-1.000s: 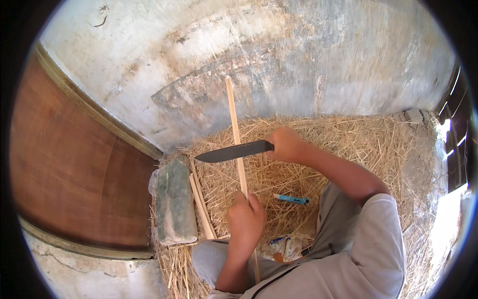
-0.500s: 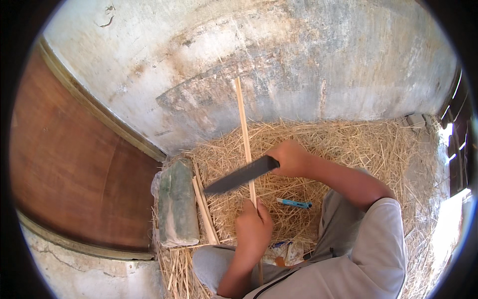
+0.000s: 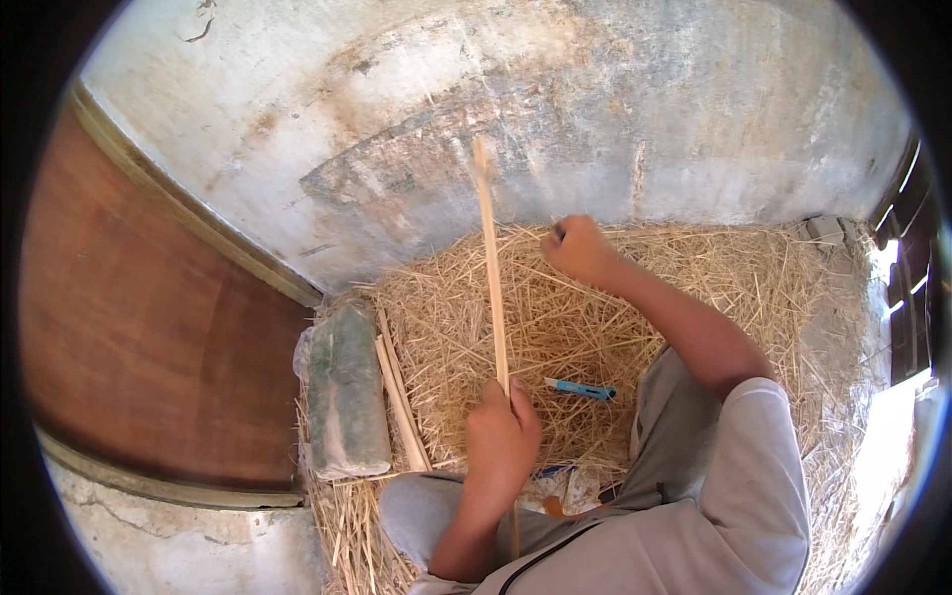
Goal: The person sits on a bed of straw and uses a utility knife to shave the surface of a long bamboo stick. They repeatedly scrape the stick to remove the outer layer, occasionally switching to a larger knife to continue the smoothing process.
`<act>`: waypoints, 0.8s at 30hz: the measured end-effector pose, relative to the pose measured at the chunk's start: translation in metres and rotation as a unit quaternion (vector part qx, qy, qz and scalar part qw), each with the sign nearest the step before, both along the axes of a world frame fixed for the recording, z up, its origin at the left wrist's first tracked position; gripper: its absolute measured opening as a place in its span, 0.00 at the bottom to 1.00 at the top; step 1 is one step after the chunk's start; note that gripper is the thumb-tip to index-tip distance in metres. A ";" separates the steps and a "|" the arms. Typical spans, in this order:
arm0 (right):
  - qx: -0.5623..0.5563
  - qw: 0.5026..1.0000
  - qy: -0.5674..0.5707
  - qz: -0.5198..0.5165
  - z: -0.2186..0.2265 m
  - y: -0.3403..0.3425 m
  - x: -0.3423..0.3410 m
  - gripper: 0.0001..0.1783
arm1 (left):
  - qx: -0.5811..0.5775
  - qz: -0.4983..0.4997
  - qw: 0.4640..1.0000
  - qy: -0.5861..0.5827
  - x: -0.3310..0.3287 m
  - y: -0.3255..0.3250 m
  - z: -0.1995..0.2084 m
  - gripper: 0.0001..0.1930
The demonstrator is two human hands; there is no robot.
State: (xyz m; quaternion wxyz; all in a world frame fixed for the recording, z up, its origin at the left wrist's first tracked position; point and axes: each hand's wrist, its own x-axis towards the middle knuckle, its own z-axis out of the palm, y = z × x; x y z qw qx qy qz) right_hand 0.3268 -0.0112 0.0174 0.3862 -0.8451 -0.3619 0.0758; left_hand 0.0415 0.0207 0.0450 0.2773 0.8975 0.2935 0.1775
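Wood strip (image 3: 494, 278), tip showing past wall-side edge of straw (image 3: 734, 283), looks light, stiff, prob. splintery, best held low, where L hand (image 3: 503, 431) wraps it; R hand (image 3: 582, 250) fingers curled round dark thing (image 3: 559, 233), blurred.

A pale grey shirt (image 3: 650, 555) was worn, short-sleeved well behind the right hand (image 3: 583, 250); behind the left hand (image 3: 503, 431), grey trousers (image 3: 421, 506) and a thin black cord (image 3: 527, 566) were seen.
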 end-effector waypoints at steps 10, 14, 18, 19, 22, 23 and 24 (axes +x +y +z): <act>-0.057 0.986 0.149 -0.055 -0.066 0.001 0.044 0.17 | -0.044 0.001 0.998 0.035 0.009 0.019 -0.003 0.21; -0.229 0.966 0.073 -0.089 -0.132 -0.002 0.070 0.20 | -0.036 -0.009 0.999 0.033 0.014 0.020 -0.006 0.21; -0.459 0.885 -0.070 0.027 -0.137 -0.003 0.017 0.20 | -0.034 0.022 0.999 0.018 0.005 0.025 0.004 0.20; -0.498 0.862 -0.062 0.077 -0.141 -0.002 0.010 0.21 | -0.034 0.015 0.999 0.015 0.004 0.025 0.005 0.20; -0.526 0.810 -0.053 0.254 -0.179 -0.003 -0.010 0.20 | -0.042 -0.001 0.999 0.022 0.007 0.023 0.008 0.20; -0.541 0.788 -0.058 0.288 -0.198 -0.001 -0.022 0.19 | -0.046 -0.001 0.999 0.028 0.007 0.022 0.009 0.20; -0.554 0.764 -0.066 0.325 -0.213 0.002 -0.036 0.18 | -0.042 0.001 0.999 0.034 0.007 0.023 0.007 0.20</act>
